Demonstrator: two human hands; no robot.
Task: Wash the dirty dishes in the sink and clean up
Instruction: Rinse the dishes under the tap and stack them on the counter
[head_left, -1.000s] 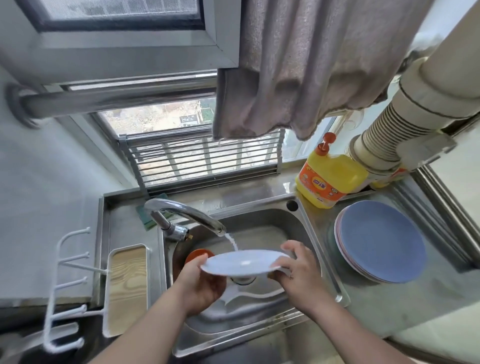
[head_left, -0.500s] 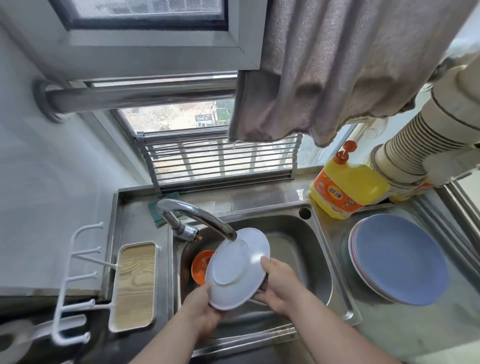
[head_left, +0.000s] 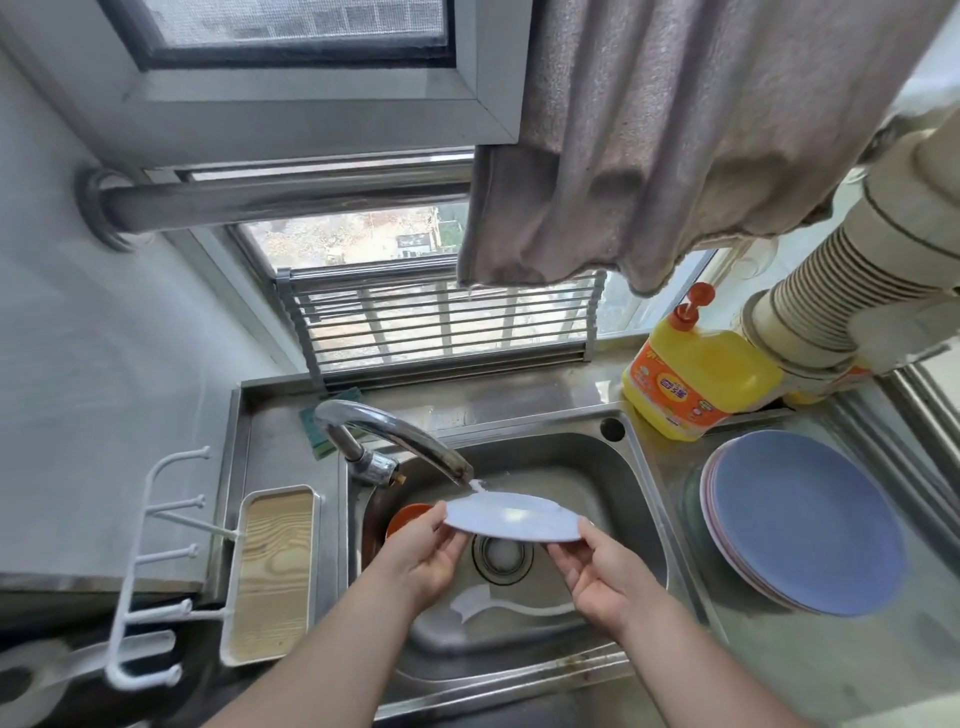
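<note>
Both hands, the left hand (head_left: 423, 558) and right hand (head_left: 605, 577), grip the white plate (head_left: 511, 521) by opposite rims, now levelled from its earlier tilt under the running tap (head_left: 400, 436) above the sink (head_left: 644, 519): rinsing continues. At three o'clock, stacked plates (head_left: 805, 522) rest on the steel desk (head_left: 779, 670); curtain (head_left: 701, 135) above.

The stainless steel counter (head_left: 810, 670) around the sink is holding a stack of round plates, blue one on top (head_left: 802, 522), on the right, with a yellow detergent jug with a red pump (head_left: 696, 376) sitting just behind them and a green sponge (head_left: 319, 421) lying behind the tap.
</note>
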